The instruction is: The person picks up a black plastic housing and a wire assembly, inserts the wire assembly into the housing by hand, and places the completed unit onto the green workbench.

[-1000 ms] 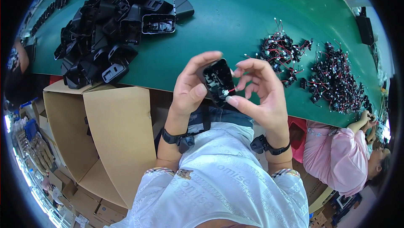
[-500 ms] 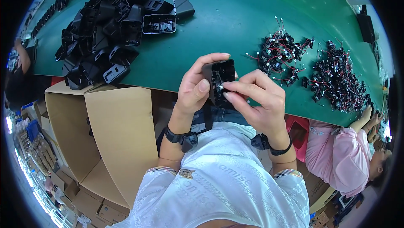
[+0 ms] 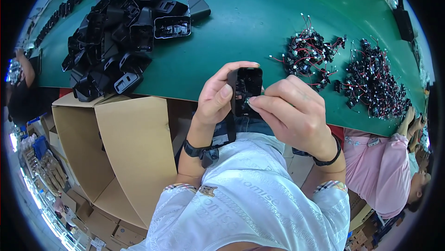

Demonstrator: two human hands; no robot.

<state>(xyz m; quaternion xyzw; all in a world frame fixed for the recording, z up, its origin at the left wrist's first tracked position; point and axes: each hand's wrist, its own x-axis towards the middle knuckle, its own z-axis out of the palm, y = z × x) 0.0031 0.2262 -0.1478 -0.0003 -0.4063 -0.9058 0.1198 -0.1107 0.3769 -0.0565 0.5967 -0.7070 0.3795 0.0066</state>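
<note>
In front of my body, my left hand (image 3: 217, 94) grips a black plastic housing (image 3: 249, 80), its hollow inside turned up toward me. My right hand (image 3: 296, 112) reaches into that hollow with thumb and index finger pinched together. A small white connector (image 3: 250, 100) shows at those fingertips; the rest of the part is hidden inside the dark shell. Beyond, on the green table (image 3: 218, 52), lies a heap of similar black housings (image 3: 109, 33) at the left. Two piles of small black parts with red wires and white connectors (image 3: 309, 55) lie at the right.
An open cardboard box (image 3: 134, 144) stands below the table edge at my left. A person in pink (image 3: 380, 172) works at the right end, hands near the larger wired pile (image 3: 373, 84). Another person in dark clothes (image 3: 28, 93) is at far left. Black housings line the far-left table edge.
My right hand has turned over and shifted slightly right, its pinch moving lower in the housing. The housing has tilted a little in my left hand.
</note>
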